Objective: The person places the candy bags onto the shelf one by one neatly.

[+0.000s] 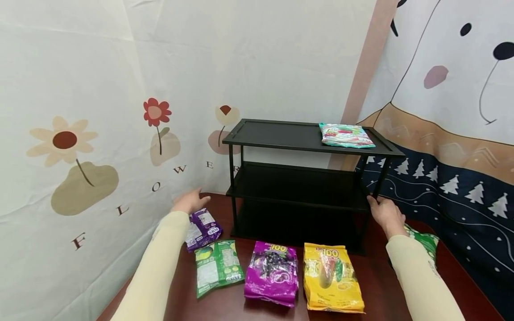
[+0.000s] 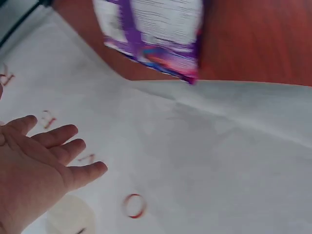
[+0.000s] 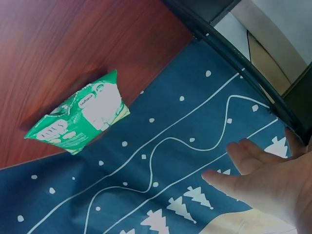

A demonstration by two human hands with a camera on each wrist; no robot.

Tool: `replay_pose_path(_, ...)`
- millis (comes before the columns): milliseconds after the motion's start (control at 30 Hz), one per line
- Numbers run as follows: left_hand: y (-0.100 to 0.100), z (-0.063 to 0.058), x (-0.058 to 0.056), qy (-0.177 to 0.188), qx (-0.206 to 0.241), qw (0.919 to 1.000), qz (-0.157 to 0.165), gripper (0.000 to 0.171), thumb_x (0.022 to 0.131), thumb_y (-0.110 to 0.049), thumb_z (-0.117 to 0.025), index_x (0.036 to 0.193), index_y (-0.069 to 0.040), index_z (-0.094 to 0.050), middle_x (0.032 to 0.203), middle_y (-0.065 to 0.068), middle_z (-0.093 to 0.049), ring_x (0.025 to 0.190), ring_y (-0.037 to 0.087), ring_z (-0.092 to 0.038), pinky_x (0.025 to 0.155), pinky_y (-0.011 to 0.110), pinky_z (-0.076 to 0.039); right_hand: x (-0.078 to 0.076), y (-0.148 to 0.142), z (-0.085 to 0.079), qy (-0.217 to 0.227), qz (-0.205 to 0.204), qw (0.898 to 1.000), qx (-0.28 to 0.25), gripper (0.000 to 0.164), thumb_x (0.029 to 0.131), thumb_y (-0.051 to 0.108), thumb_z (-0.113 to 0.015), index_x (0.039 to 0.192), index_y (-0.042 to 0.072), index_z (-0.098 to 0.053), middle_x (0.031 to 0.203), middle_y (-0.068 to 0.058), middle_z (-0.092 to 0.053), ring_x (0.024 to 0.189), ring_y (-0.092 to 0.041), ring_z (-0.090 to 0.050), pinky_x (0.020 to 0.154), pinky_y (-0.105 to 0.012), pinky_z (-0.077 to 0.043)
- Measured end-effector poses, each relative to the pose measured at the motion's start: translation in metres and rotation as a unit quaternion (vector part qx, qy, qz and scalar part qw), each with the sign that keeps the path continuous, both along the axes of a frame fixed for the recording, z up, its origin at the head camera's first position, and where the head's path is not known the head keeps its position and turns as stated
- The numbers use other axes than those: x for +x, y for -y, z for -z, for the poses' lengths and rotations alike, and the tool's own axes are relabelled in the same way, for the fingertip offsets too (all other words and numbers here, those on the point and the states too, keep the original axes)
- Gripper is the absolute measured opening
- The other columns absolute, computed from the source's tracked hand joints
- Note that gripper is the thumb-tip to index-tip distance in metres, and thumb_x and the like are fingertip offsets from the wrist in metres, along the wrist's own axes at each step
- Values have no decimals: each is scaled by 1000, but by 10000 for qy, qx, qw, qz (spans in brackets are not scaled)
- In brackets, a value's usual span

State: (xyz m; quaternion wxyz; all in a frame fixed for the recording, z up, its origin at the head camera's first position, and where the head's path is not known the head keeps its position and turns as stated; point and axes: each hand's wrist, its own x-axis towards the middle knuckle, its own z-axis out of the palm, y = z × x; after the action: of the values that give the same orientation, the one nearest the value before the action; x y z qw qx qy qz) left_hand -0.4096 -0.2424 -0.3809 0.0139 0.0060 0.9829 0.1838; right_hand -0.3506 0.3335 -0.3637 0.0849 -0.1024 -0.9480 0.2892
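Note:
My left hand (image 1: 190, 201) hovers with fingers spread over a dark purple candy bag (image 1: 204, 228) at the table's left, holding nothing. In the left wrist view that bag (image 2: 161, 31) lies at the table edge, apart from the left hand (image 2: 41, 165). At the right end of a black three-tier shelf (image 1: 293, 185), my right hand (image 1: 387, 216) is against the post. The right wrist view shows the fingers of this right hand (image 3: 268, 175) loosely extended beside the shelf frame (image 3: 234, 58). A green candy bag (image 3: 85, 114) lies on the table nearby.
In front of the shelf lie a green bag (image 1: 218, 266), a magenta bag (image 1: 272, 274) and a yellow bag (image 1: 332, 278). A teal-edged bag (image 1: 347, 135) rests on the top tier. Fabric backdrops (image 1: 261, 58) stand close behind and at the sides of the table.

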Motion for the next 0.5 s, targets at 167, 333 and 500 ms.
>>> replay_pose_path(167, 16, 22, 10, 73, -141, 9991, -382, 71, 101, -41, -52, 149, 7, -33, 140, 38, -43, 125, 57, -44, 103, 69, -30, 1, -1, 0, 14, 50, 10000, -40, 68, 106, 49, -25, 142, -5, -44, 140, -39, -39, 120, -55, -39, 97, -69, -24)
replay_pose_path(333, 24, 44, 19, 267, -304, 9947, -948, 63, 98, -41, -56, 131, 13, -53, 130, 40, -51, 118, 59, -48, 95, 72, -34, 0, -2, 0, 84, 63, 9999, -68, 71, 106, 51, -24, 146, -6, -39, 144, -38, -35, 124, -55, -36, 99, -69, -22)
replay_pose_path(500, 30, 61, 28, 482, -489, 9876, -1415, 67, 98, -48, -53, 116, 16, -62, 121, 39, -57, 107, 54, -56, 83, 64, -44, -2, 0, 1, 24, 29, 9999, -153, 68, 106, 50, -25, 145, -3, -42, 144, -37, -37, 125, -55, -36, 99, -70, -20)
